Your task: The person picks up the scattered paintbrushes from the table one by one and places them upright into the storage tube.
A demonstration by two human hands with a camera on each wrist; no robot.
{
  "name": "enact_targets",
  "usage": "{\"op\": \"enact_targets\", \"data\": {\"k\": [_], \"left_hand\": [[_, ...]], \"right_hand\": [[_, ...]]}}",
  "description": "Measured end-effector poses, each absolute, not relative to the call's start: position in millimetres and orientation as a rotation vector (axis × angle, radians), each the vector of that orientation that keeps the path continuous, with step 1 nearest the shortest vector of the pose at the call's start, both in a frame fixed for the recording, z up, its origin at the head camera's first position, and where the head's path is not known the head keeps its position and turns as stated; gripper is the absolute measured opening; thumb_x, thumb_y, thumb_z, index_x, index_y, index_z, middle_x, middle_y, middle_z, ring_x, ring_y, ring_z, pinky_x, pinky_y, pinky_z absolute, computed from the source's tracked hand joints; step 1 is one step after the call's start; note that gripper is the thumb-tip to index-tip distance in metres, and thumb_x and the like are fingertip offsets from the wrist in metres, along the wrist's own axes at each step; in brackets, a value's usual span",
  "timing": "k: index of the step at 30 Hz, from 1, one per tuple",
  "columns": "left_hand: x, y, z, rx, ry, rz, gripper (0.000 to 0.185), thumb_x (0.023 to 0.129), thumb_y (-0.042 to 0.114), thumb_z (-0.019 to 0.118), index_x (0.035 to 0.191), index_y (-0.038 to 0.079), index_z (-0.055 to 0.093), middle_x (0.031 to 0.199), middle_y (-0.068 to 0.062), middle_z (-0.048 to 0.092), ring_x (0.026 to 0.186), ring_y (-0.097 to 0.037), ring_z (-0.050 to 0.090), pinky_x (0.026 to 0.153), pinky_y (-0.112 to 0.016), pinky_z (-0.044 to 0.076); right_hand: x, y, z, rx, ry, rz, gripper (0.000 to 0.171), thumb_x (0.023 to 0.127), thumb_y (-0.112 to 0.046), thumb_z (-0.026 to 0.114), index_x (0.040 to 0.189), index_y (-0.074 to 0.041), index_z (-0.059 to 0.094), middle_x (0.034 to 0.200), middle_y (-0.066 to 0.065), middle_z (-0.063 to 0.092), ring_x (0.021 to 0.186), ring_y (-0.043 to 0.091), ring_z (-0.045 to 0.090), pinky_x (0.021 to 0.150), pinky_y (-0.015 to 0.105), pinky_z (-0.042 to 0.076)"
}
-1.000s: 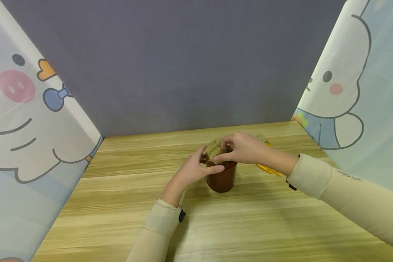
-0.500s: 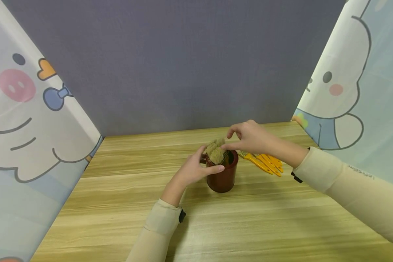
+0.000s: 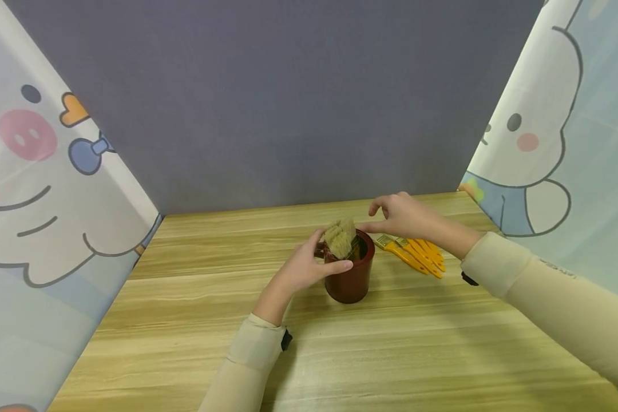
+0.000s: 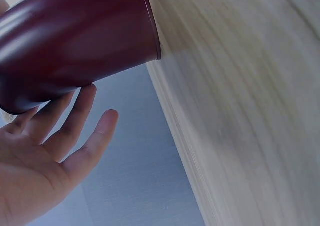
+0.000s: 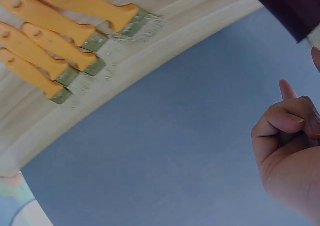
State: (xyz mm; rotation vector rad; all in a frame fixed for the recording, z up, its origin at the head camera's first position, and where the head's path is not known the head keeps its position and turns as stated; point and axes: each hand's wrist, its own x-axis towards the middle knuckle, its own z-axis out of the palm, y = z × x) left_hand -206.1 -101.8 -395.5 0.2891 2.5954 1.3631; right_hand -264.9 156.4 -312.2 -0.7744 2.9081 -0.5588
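Note:
A dark red cup stands mid-table with several brushes in it, bristles up. My left hand holds the cup's left side, thumb across its front; in the left wrist view its fingers lie against the cup. My right hand hovers just right of the cup's rim and holds nothing, fingers loosely curled. Below and to the right of it, several yellow-handled brushes lie side by side on the table. The right wrist view shows these brushes, the curled fingers and a corner of the cup.
The wooden table is walled in by a grey backdrop at the back and by cartoon-printed curtains on the left and right. Bare tabletop lies in front of the cup.
My right hand has let go of the brush bristles in the cup and moved up and right, uncovering the yellow brushes. The left hand and cup have stayed put.

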Motion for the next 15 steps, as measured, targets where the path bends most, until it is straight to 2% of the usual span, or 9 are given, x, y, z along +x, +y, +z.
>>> {"op": "enact_targets", "data": {"k": [7,15], "left_hand": [[-205,-101,-396,0.298,2.594,1.373,0.108,0.082,0.068,0.083,0.168,0.028,0.031,0.149,-0.01,0.061,0.138,-0.03,0.059,0.112,-0.058,0.051],[-205,-101,-396,0.281,2.593,1.372,0.111,0.083,0.067,0.084,0.169,0.026,0.029,0.15,-0.011,0.061,0.14,-0.031,0.058,0.114,-0.058,0.05]], "right_hand": [[-277,168,-328,-0.747,2.912,-0.55,0.051,0.096,-0.048,0.078,0.122,-0.004,0.073,0.055,-0.001,0.051,0.048,0.012,0.043,0.051,0.03,0.04],[-287,178,-341,-0.724,2.913,-0.537,0.049,0.096,-0.043,0.079,0.121,-0.002,0.073,0.056,-0.003,0.047,0.048,0.011,0.037,0.051,0.03,0.039]]}}
